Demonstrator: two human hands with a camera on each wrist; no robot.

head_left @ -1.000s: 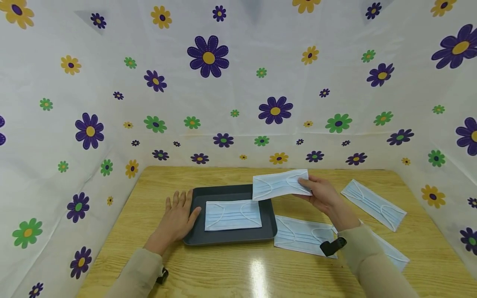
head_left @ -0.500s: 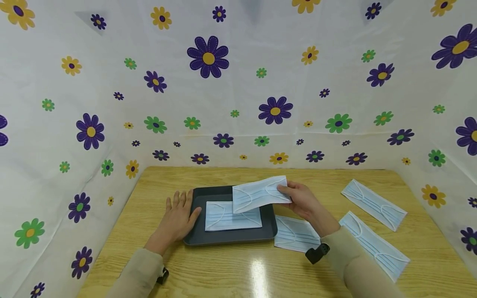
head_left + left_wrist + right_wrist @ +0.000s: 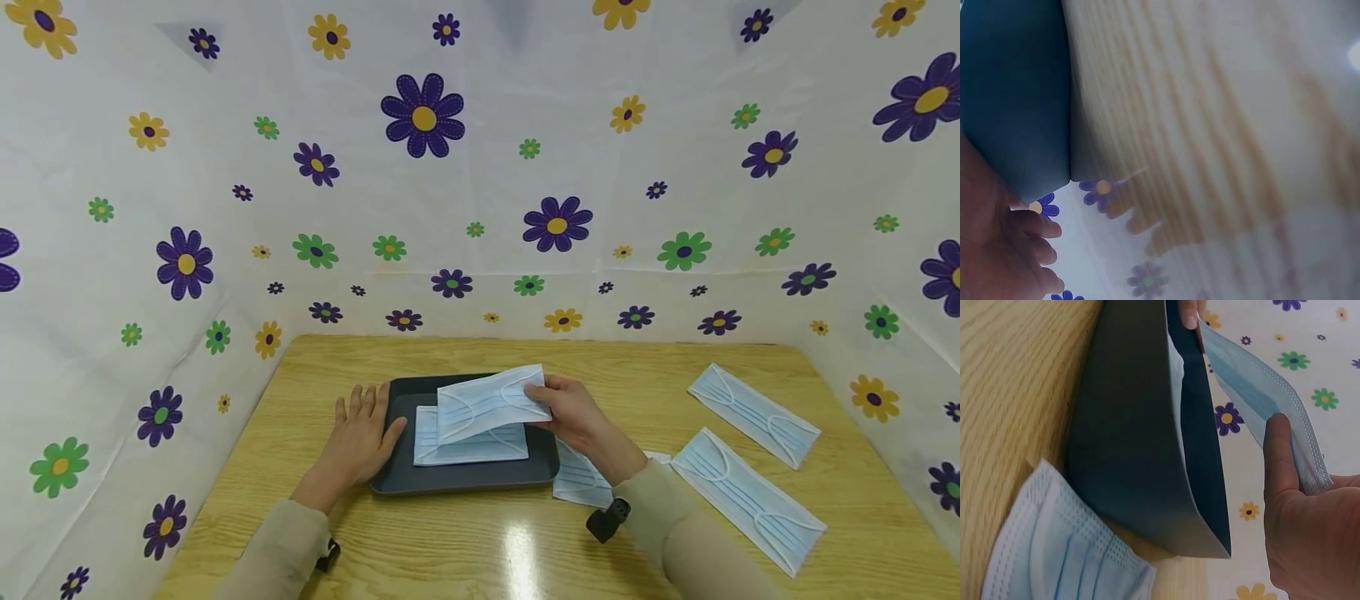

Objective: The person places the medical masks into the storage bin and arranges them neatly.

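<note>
My right hand [image 3: 573, 412] pinches one end of a light blue face mask [image 3: 487, 402], thumb on top. That mask hangs tilted above the dark grey tray [image 3: 480, 479]; the right wrist view shows the held mask [image 3: 1266, 387] over the tray's rim. Inside the tray lies mask material [image 3: 465, 454], partly hidden under the held one; whether it is a single mask or a stack I cannot tell. My left hand [image 3: 360, 437] rests against the tray's left side with straight fingers, its thumb at the rim. The left wrist view catches those fingers [image 3: 1041, 250] beside the tray wall.
Right of the tray lies a mask [image 3: 581, 479], partly covered by my right forearm. Farther right are another mask [image 3: 750, 500] and one more mask [image 3: 753, 414] behind it. A flower-patterned sheet [image 3: 480, 167] encloses the wooden table [image 3: 450, 542] at the back and sides.
My right hand has carried the pinched mask left and slightly down, from beyond the tray's right back corner to above the tray. My left hand has stayed put.
</note>
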